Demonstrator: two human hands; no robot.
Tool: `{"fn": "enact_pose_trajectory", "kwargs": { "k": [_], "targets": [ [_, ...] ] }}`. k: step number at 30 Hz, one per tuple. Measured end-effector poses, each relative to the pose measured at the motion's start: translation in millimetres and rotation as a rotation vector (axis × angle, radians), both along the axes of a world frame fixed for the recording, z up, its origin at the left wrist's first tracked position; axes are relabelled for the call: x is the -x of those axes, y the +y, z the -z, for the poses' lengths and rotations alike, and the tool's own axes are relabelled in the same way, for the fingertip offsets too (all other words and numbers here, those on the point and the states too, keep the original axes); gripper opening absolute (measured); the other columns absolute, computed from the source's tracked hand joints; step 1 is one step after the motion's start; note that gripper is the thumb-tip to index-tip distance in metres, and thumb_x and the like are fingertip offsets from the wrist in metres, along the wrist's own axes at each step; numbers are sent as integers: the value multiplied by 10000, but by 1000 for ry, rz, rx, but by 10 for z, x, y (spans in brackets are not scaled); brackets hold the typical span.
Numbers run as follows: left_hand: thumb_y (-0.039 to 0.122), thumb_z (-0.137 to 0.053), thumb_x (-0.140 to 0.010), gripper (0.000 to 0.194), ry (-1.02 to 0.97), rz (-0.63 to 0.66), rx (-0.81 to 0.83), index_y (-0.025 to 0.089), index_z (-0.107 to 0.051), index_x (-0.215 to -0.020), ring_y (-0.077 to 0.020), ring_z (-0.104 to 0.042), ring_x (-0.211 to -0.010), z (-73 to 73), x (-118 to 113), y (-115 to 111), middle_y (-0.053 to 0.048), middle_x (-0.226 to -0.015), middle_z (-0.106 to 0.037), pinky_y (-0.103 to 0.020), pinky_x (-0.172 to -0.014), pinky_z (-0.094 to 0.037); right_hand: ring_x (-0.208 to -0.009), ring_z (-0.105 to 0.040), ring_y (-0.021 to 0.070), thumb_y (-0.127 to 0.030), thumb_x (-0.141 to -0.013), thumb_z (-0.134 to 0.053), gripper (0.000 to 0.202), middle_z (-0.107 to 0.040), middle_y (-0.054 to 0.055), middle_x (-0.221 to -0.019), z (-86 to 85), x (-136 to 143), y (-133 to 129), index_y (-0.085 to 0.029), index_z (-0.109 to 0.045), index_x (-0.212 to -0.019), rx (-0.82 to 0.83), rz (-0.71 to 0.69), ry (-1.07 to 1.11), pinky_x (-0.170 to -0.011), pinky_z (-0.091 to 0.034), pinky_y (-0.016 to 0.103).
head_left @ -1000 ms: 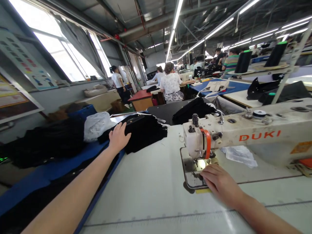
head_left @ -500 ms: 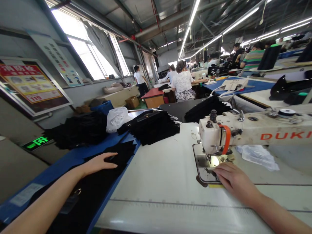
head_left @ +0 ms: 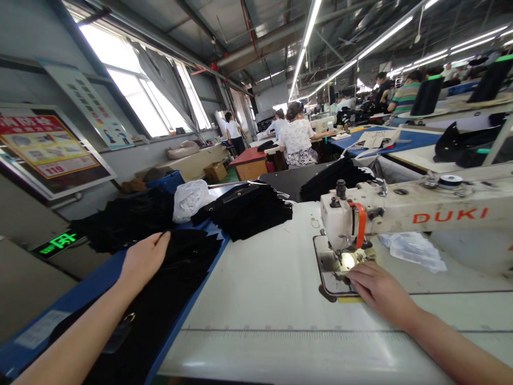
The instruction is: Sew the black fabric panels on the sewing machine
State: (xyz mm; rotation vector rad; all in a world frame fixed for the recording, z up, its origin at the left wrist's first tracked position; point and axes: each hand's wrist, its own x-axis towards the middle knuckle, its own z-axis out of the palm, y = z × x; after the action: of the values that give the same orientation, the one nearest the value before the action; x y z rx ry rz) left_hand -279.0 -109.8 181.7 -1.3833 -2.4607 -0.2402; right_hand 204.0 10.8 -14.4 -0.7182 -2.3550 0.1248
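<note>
My left hand (head_left: 145,260) is closed on the edge of a black fabric piece (head_left: 192,251), at the far end of a dark pile on the blue surface at my left. A gold ring and a small dark tab (head_left: 120,334) lie on the black cloth nearer to me. Beside the lit needle area of a white sewing machine (head_left: 401,208), my right hand (head_left: 379,291) rests with its fingers pressed together. Its fingertips are over the metal needle plate (head_left: 329,283); whatever they hold, if anything, is too small to make out.
A stack of black pieces (head_left: 256,211) lies on the white machine table (head_left: 256,278), which has a ruler strip along its front. Behind my left hand are a black heap (head_left: 128,216) and a white plastic bag (head_left: 191,199). Clear plastic (head_left: 412,250) lies under the machine arm. People work farther back.
My left hand has moved left and up, from fingers spread over the pile to a grip on the cloth's edge. My right hand stays by the needle plate. The view has shifted slightly.
</note>
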Motion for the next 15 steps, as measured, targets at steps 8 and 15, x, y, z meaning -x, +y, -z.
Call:
{"fn": "enact_pose_trajectory", "kwargs": {
  "k": [8,15],
  "targets": [
    [257,-365,-918,326,133,547,168,168,-676,-960,-244,-677,-927,889,-1394,239,-113,-975,-719,-329,-827,-510,-852,-617,216,-130,-922,-474,241,-690,83,-864,-7,25,52,-181,-708,-901,11,18,-15,-811,-515,372],
    [290,-352,-945,310,-119,594,21,213,-620,-811,-167,-656,-675,1332,-2140,422,-27,-754,-689,-267,-622,-484,-871,-595,198,-124,-906,-488,204,-694,70,-886,-125,144,-225,-181,-672,-975,58,-95,-66,-835,-476,346]
  ]
}}
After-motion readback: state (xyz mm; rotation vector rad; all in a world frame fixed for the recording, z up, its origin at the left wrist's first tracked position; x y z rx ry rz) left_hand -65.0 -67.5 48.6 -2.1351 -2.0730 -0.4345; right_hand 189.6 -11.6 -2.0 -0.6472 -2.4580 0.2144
